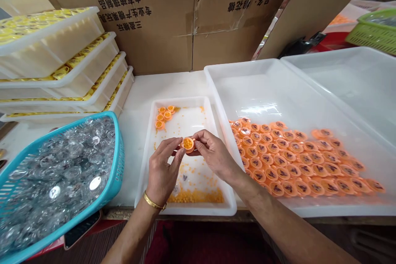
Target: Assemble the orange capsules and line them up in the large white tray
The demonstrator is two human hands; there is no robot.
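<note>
Over the small white tray point(147, 148), both hands hold one small orange plastic cup point(188, 144) filled with yellow-orange candy beads. My left hand point(163, 163) grips its left side between thumb and fingers, and a gold bracelet circles that wrist. My right hand point(213, 150) pinches the right side of the same cup. Several more filled orange cups point(160, 124) stand in the tray's far left corner. Loose candy beads point(196, 196) lie heaped along the tray's near edge, with others scattered across its floor.
At left stands a blue basket point(119, 161) of clear plastic pieces point(74, 152). Behind it rise stacked white trays point(108, 60) of yellow items. A large white bin point(253, 80) at right holds rows of orange cups point(287, 169). Cardboard boxes point(154, 45) wall off the back.
</note>
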